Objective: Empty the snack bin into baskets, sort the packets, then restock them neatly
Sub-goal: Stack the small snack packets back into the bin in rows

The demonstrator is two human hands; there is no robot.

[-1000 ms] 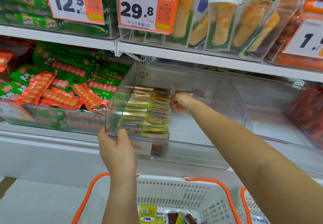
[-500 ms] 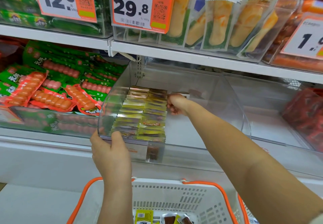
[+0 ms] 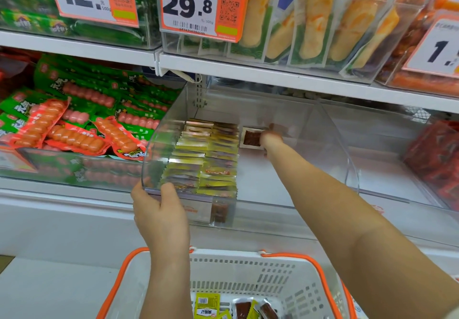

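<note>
brown packet [image 3: 252,138] sits in right hand [image 3: 271,140] grip, inside bin [image 3: 330,129].

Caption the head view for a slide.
Left hand steadies the clear bin; right hand sets a brown packet beside stacked rows.

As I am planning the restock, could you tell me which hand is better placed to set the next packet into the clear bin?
The right hand, probably: it reaches deep inside the clear plastic bin, touching a brown packet, while the left hand grips the bin's front edge.
</note>
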